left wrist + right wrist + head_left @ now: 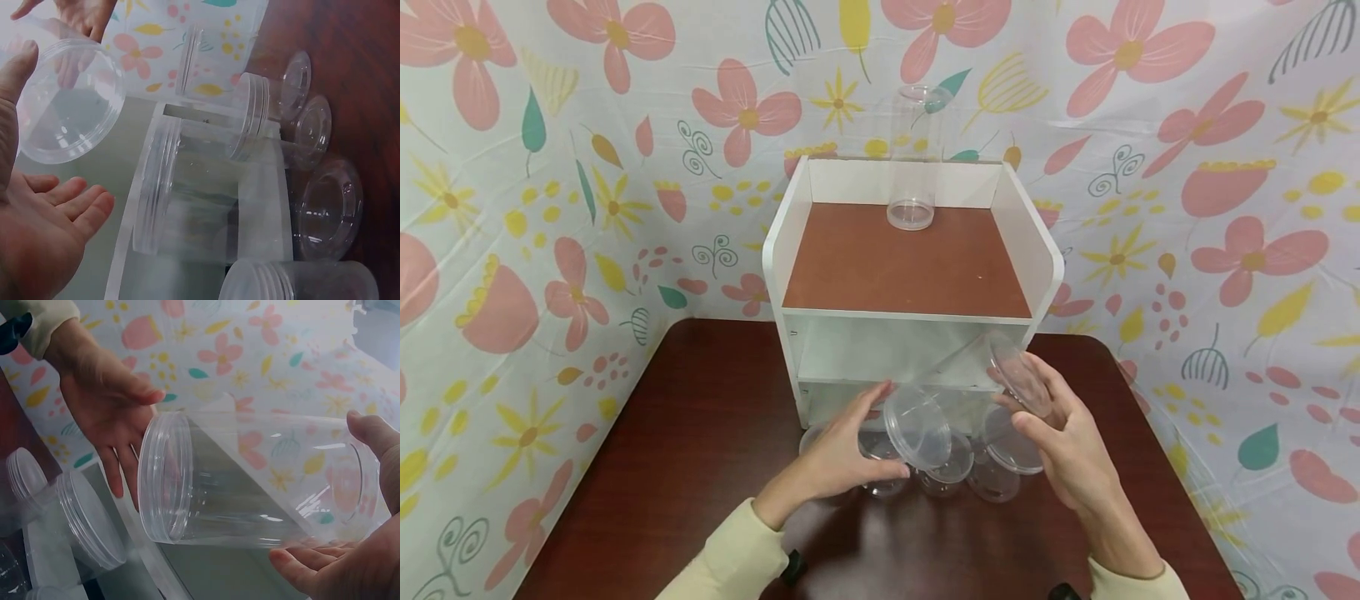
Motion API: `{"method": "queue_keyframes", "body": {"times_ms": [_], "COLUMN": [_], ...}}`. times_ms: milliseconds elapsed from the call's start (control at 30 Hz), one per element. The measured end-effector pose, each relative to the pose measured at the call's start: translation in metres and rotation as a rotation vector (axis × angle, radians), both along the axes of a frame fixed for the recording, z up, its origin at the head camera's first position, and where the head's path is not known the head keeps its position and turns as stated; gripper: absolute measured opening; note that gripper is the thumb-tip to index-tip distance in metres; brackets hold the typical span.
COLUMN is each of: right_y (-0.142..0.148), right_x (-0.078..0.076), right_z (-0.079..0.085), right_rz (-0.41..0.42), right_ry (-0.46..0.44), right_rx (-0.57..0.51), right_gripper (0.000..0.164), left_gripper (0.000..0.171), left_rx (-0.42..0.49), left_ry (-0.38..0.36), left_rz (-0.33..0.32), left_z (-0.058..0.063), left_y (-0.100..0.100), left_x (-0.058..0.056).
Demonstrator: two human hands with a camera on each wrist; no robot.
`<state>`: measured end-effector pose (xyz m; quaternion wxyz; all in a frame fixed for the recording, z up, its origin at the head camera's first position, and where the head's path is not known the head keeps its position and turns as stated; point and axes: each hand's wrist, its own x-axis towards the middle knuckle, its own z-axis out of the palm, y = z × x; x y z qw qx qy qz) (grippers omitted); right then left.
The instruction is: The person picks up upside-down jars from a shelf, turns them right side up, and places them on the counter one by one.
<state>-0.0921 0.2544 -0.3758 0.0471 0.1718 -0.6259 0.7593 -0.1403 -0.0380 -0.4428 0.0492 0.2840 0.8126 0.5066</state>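
Note:
My right hand [1067,442] grips a clear plastic jar [262,481] round its base end, thumb on one side and fingers on the other. The jar lies tilted on its side in the air, its ridged lid [917,427] pointing toward my left hand [842,446]. That hand is spread around the lid end, its fingers extended and the thumb apart. In the left wrist view the thumb overlaps the lid's edge, while the fingers stay clear of it. Below both hands, several more clear lidded jars [200,187] stand in a row on the table.
Behind the row is a white shelf unit [1045,258] with a brown top board [895,267] and raised sides. A tall clear cylinder [912,215] stands toward the back of that board. The dark wooden table [647,467] meets flower-patterned cloth [1247,333] behind it.

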Motion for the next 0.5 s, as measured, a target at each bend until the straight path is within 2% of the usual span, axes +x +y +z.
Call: {"method": "queue_keyframes", "body": {"times_ms": [200,500], "right_y": [-0.006,-0.014], "right_x": [0.001,0.0], "right_z": [0.0,0.0], "right_rz": [0.01,0.023], "right_ry": [-0.014,-0.025], "right_rx": [-0.002,-0.006], "right_gripper": [0.066,0.066], "left_gripper": [0.119,0.119], "left_rx": [0.013,0.054], "left_ry": [-0.031,-0.059], "left_rz": [0.001,0.011], "left_z": [-0.002,-0.005], "left_y": [0.003,0.003], "left_x": [0.001,0.002]}}
